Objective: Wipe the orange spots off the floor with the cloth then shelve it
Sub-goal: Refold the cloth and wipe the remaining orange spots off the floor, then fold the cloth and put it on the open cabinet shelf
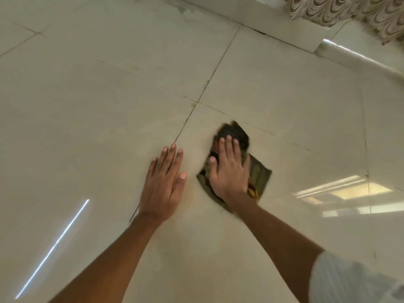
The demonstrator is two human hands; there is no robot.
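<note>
The cloth [258,171], dark and folded with olive and orange-yellow patches, is being pressed flat against the floor [109,117] by the right hand [228,171]. The right hand is being held palm down on top of it, fingers extended and close together, the thumb set slightly apart toward the left; nothing is being pinched. The edges of the cloth are being rendered blurred, so its exact outline cannot be told. The cloth is being kept on the tile just right of a grout line [185,125], below the crossing where four tiles meet.

The left hand [164,182] is being laid flat on the floor just beside the cloth, apart from it, fingers spread slightly and straight, holding nothing. A faint orange-brown smear [190,196] is being observed on the tile between the two hands, near the left thumb.

Both forearms are being seen bare; a pale striped sleeve [349,283] is being noted at lower right. A patterned curtain [341,9] is being recorded at the upper right, above a pale skirting [273,20]. Bright reflections are being seen on the glossy tiles.
</note>
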